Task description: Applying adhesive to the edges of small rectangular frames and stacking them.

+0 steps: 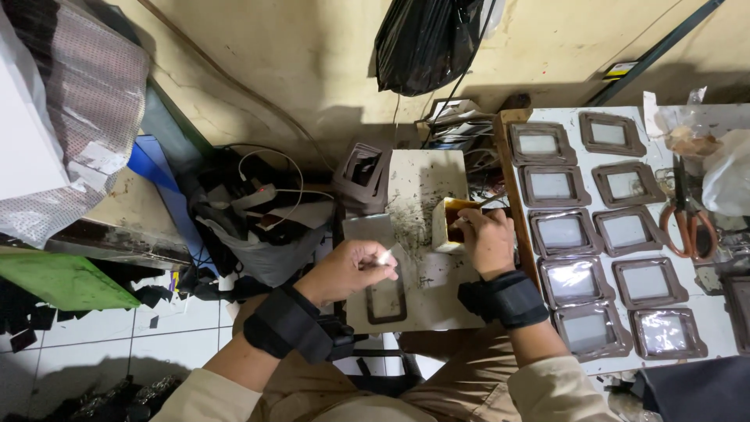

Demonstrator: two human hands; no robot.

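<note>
Already about a dozen brown frames with clear windows (pixel 598 234) lie in rows on the white counter (pixel 703 312) to the right, seemingly finished, while a small stack of bare frames (pixel 361 173) waits beyond the work board (pixel 422 195). Over that board the left hand (pixel 344 270) pinches a small white strip (pixel 385 256) above one brown frame (pixel 387 298), and the right hand (pixel 486 241) is closed around a brush dipped in a small glue pot (pixel 447 224), so judging by this, the work is well along.
</note>
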